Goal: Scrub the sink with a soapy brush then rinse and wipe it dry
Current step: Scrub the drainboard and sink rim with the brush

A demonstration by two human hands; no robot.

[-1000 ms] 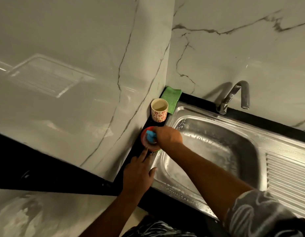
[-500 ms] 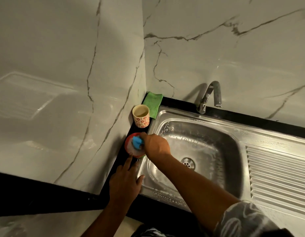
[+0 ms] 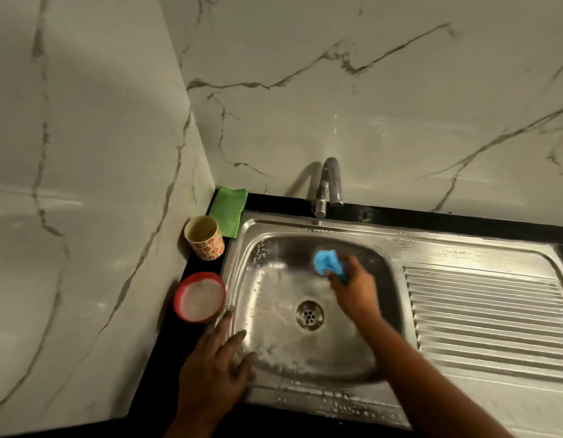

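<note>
Head view
Right hand (image 3: 353, 289): grips the blue brush (image 3: 327, 262) at the sink (image 3: 447, 248) back wall, beyond the drain (image 3: 309, 314).
Left hand (image 3: 214, 368): flat, fingers spread, on the sink's near-left rim.
Soap bowl (image 3: 199, 297): just beyond the left fingertips.
Scrub: firm overlapping strokes would suit, corners included.

**No legible writing**

No letters, numbers or brand marks can be read. The cup (image 3: 206, 241) bears only a red flower pattern, not lettering. The steel sink (image 3: 431, 245), the tap (image 3: 330, 184) and the red bowl (image 3: 199, 297) show plain surfaces.
</note>
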